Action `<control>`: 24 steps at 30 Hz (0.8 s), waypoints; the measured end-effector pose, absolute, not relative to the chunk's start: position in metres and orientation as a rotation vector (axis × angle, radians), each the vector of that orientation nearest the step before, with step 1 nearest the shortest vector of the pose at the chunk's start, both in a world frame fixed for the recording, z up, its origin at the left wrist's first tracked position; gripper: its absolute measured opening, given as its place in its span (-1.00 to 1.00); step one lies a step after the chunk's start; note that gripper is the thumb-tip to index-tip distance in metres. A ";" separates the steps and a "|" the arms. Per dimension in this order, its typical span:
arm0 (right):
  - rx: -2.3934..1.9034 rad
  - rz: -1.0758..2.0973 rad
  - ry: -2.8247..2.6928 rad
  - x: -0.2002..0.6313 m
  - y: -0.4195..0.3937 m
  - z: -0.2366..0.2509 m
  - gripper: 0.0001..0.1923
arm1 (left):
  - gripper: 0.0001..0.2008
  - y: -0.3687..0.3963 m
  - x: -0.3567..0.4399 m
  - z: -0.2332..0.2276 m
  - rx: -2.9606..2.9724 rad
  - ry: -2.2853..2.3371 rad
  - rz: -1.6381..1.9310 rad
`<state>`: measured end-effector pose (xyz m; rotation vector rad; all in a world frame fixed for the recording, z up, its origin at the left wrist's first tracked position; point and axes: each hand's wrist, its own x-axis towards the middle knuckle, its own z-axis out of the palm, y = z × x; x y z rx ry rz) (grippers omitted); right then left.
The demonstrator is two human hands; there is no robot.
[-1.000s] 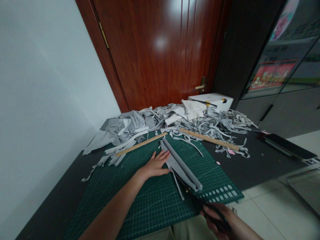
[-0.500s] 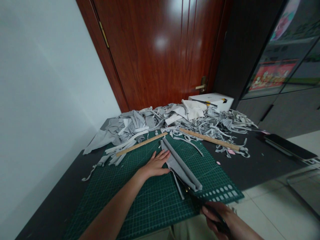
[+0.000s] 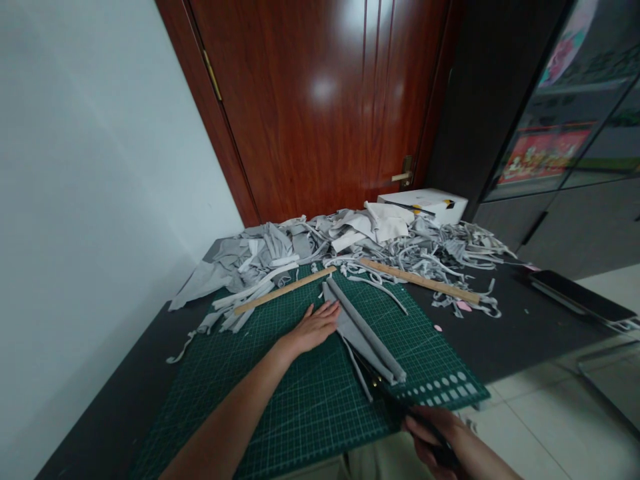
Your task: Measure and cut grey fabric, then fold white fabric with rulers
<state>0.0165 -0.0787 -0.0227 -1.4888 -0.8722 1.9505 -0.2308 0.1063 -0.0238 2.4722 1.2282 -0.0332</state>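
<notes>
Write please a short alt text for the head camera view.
The left hand presses flat on a folded grey fabric strip on a green cutting mat, while the right hand works dark scissors at its near end. Behind lie two wooden rulers and grey scraps.

The left hand lies flat, fingers spread, on a green cutting mat, its fingertips touching the near edge of a folded grey fabric strip that runs diagonally across the mat. The right hand, low at the picture's edge, grips dark scissors whose blades reach under the strip's near end (how far the blades are parted cannot be told). Beyond the hand, two wooden rulers lie at angles, one on the mat's far edge and one on the dark table. A heap of grey fabric scraps covers the table's far side, with a white box behind it, before a reddish wooden door.
</notes>
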 end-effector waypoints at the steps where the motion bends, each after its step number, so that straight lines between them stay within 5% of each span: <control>1: -1.498 1.960 -0.875 0.017 -0.078 -0.024 -0.49 | -0.52 0.106 -0.231 -0.026 2.481 1.250 0.003; 9: -1.522 1.978 -0.917 0.020 -0.073 -0.044 -0.47 | -0.50 0.104 -0.234 -0.034 2.565 1.266 0.102; 24: -1.724 1.879 -1.099 0.017 -0.074 -0.001 -0.67 | -0.45 0.109 -0.230 -0.032 2.487 1.326 0.070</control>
